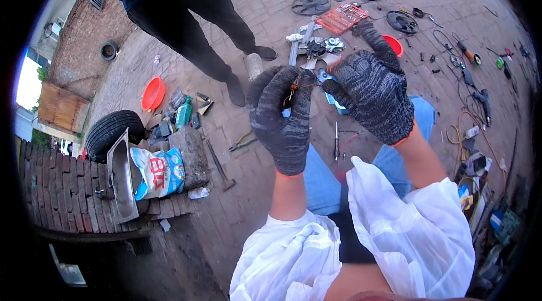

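My left hand (279, 123), in a dark grey knitted glove, pinches a small piece with copper-coloured wire (292, 92) between thumb and fingers. My right hand (377, 95) wears a matching glove with an orange cuff and is closed around blue-handled pliers (334, 100). The pliers' jaws point toward the wire piece, close to my left fingertips; whether they touch it I cannot tell. Beyond my hands, metal parts (316, 47) lie on the paving. A screwdriver (337, 142) rests on the ground below, between my hands.
A person in dark trousers (197, 24) stands ahead on the left. An orange socket set (342, 18) lies open farther off. Tools and cables, including a power drill (484, 103), are spread at right. At left are a tire (114, 132), a hammer (220, 168) and a red bowl (153, 94).
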Tool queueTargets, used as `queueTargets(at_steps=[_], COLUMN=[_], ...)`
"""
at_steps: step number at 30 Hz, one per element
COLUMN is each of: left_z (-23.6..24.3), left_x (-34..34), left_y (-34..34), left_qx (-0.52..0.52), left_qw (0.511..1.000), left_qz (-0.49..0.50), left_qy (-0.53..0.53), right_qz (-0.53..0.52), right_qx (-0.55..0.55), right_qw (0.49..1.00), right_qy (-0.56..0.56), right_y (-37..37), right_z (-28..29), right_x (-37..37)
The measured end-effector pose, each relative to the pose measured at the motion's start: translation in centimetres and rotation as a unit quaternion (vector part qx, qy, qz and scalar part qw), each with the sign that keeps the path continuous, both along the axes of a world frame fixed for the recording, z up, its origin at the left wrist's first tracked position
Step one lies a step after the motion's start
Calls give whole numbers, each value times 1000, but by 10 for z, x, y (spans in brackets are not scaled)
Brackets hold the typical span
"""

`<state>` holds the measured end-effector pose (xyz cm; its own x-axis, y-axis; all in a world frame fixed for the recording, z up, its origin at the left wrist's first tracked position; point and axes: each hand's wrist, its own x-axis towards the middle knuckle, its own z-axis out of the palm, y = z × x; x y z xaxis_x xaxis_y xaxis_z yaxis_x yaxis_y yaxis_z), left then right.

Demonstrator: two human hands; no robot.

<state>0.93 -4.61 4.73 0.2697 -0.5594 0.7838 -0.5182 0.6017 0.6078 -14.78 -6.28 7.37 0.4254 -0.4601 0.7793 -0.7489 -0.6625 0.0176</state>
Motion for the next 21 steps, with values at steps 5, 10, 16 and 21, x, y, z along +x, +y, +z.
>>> queueTargets(at_steps=[5, 10, 16, 21], left_z=[-23, -38, -36, -41], left_x=[1, 1, -4, -3], left_y=[3, 0, 0, 10], left_qx=[158, 188, 201, 224], left_qw=[724, 591, 539, 557], left_qz=[-489, -487, -507, -504], left_qy=[461, 615, 642, 621], right_qz=[-2, 71, 138, 205], right_qx=[-15, 57, 184, 473], right_qw=[1000, 995, 958, 811], right_qy=[5, -45, -169, -276], right_y=[3, 5, 7, 16], right_z=[9, 4, -22, -13], right_x=[-1, -10, -20, -30])
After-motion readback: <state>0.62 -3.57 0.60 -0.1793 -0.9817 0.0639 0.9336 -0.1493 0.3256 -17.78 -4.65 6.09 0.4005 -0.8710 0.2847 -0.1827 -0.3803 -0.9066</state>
